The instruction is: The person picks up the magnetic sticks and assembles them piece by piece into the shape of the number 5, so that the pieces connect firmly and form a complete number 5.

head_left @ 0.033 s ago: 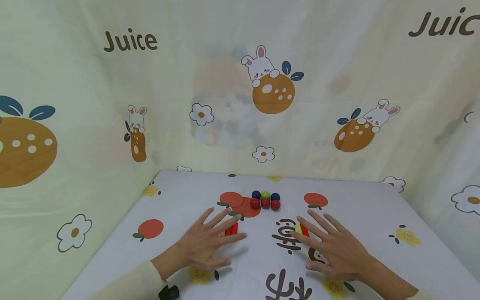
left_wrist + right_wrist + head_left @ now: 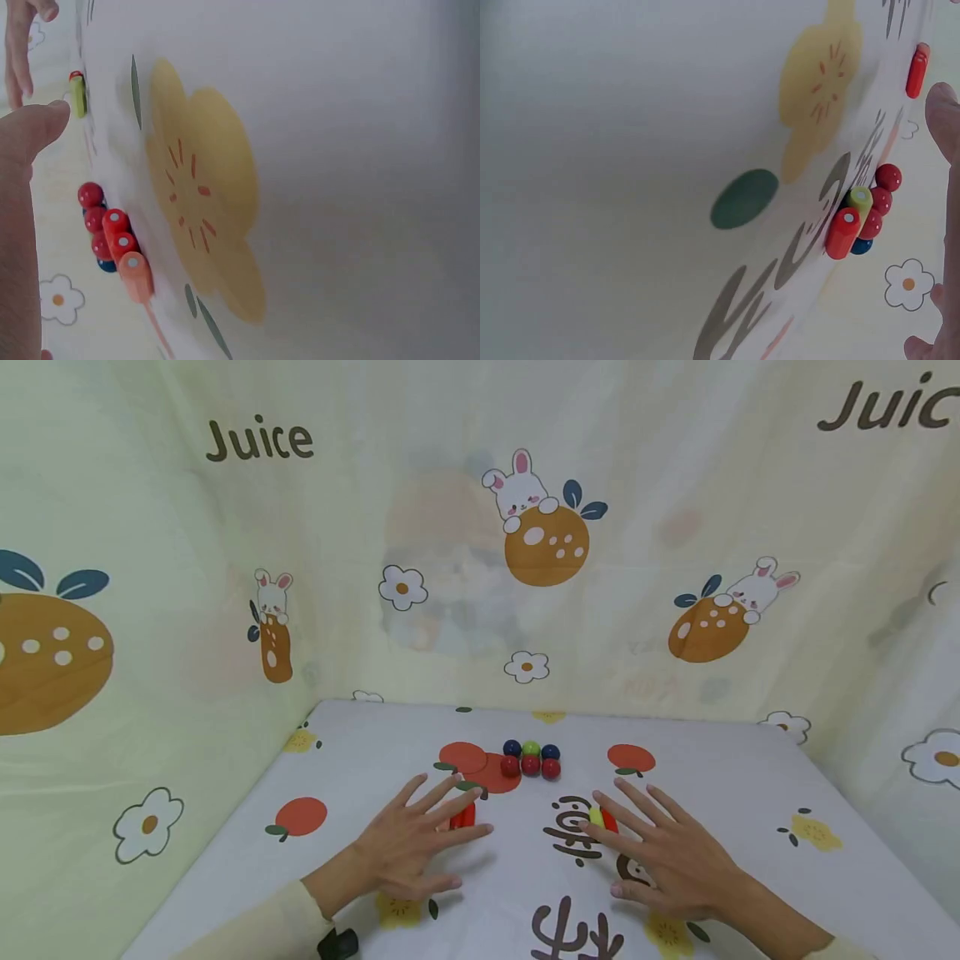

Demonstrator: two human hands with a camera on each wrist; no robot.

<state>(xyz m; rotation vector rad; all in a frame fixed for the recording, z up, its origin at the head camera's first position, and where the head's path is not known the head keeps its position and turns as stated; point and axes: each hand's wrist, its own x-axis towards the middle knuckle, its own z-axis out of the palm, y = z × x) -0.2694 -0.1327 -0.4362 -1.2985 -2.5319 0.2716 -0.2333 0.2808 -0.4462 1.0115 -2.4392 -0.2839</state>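
My left hand (image 2: 411, 843) hovers over the table with its fingers spread. Under its fingertips lie red cylinders (image 2: 467, 816), partly hidden by the hand. The left wrist view shows a salmon cylinder (image 2: 136, 277) beside the red ones. On the other side, my right hand (image 2: 678, 868) is spread the same way, palm down. Close to its fingers lie a yellow-green cylinder (image 2: 596, 817) and a red cylinder (image 2: 609, 820), side by side. Neither hand holds anything.
Beyond the hands stand small balls in two rows: red balls (image 2: 531, 765) in front, two dark blue balls (image 2: 512, 748) and a green ball (image 2: 531, 748) behind. The white tablecloth (image 2: 360, 752) has printed fruit and writing. A patterned curtain (image 2: 337, 527) rises behind the table.
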